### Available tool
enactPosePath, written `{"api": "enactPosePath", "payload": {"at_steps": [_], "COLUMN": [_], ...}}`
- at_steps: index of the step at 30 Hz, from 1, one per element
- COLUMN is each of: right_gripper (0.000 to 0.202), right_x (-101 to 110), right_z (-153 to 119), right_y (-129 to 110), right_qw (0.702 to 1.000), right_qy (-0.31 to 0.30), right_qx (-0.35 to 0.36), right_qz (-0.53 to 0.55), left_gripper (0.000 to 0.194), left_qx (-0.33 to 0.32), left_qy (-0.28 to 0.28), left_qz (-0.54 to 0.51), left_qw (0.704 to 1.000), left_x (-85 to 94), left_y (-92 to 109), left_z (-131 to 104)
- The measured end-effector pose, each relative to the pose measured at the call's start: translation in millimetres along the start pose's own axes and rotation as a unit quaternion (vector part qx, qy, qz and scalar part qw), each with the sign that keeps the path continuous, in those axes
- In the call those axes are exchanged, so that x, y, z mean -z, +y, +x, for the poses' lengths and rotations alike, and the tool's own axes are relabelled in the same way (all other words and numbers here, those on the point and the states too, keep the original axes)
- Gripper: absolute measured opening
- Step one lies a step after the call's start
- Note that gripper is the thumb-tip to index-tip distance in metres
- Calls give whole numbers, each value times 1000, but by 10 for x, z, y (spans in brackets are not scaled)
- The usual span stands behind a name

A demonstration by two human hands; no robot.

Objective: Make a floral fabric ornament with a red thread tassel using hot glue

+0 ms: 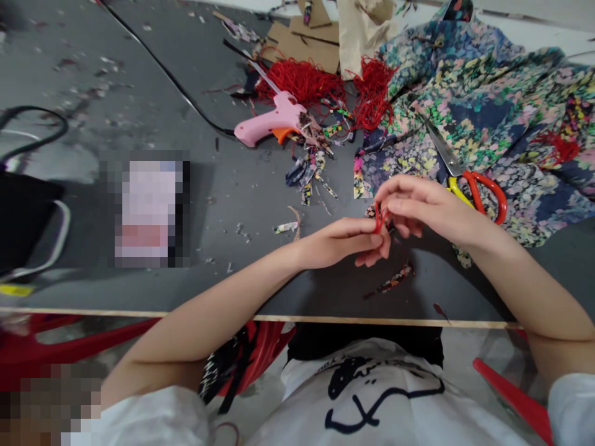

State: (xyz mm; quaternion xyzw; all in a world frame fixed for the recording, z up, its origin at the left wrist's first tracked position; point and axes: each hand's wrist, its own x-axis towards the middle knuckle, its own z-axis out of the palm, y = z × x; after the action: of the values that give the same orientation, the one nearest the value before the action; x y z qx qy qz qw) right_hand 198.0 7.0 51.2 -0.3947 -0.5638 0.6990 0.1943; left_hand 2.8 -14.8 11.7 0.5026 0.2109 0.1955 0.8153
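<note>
A short length of red cord (378,218) is bent into a loop between my hands, above the front part of the grey table. The thumb and fingers of my left hand (346,240) pinch its lower end. My right hand (425,207) has its fingers curled in at the upper part of the same cord. Just behind the hands lie floral fabric (409,158) and scissors (471,186) with red and yellow handles. A narrow patterned fabric strip (394,280) rests on the table below the fingers.
A pink glue gun (264,122) with a black cable lies behind the left hand. Tangled red cord (304,83), cardboard (320,43) and fabric scraps (313,170) surround it. To the left are a blurred-out phone (146,207) and a black object (28,217). The table's edge (325,319) runs along the front.
</note>
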Motion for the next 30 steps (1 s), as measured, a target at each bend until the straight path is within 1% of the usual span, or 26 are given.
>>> {"api": "enactPosePath", "payload": {"at_steps": [1, 2, 3, 4, 7, 9, 10, 13, 15, 17, 21, 27, 30], "right_gripper": [12, 14, 16, 19, 23, 23, 23, 24, 27, 30, 32, 33, 35], "right_x": [-6, -14, -24, -38, -108, -175, -209, -297, -334, -356, -366, -361, -361], "right_z": [22, 42, 58, 69, 87, 92, 94, 87, 71, 54, 37, 44, 39], "right_y": [27, 55, 82, 110, 199, 252, 272, 295, 287, 277, 296, 306, 261], "right_qw": [999, 997, 997, 997, 995, 992, 991, 990, 989, 984, 970, 962, 953], "right_qy": [44, 68, 66, 45, -60, -98, -105, -112, -114, -127, -170, -189, -191], "right_qx": [-10, -25, -42, -57, -77, -79, -79, -80, -85, -91, -91, -96, -84], "right_qz": [1, 1, -1, -4, -28, -27, -17, -12, -43, -86, -148, -171, -218], "left_gripper": [37, 37, 35, 34, 31, 32, 32, 30, 27, 27, 31, 34, 32], "left_qx": [-18, -39, -62, -89, -164, -184, -184, -184, -189, -186, -145, -109, -93], "left_qy": [32, 66, 97, 123, 181, 205, 212, 212, 205, 202, 201, 195, 195], "left_qz": [-2, -3, 0, 8, 56, 95, 114, 139, 117, 87, 69, 40, 6], "left_qw": [999, 997, 993, 988, 968, 957, 953, 950, 953, 958, 966, 974, 976], "left_x": [-12, -22, -31, -37, -40, -30, -23, -1, 8, 7, -14, -34, -41], "left_y": [-14, -28, -42, -54, -78, -81, -79, -73, -76, -82, -70, -9, -4], "left_z": [6, 11, 13, 13, 4, 0, -1, 7, 16, 23, 24, 26, 28]}}
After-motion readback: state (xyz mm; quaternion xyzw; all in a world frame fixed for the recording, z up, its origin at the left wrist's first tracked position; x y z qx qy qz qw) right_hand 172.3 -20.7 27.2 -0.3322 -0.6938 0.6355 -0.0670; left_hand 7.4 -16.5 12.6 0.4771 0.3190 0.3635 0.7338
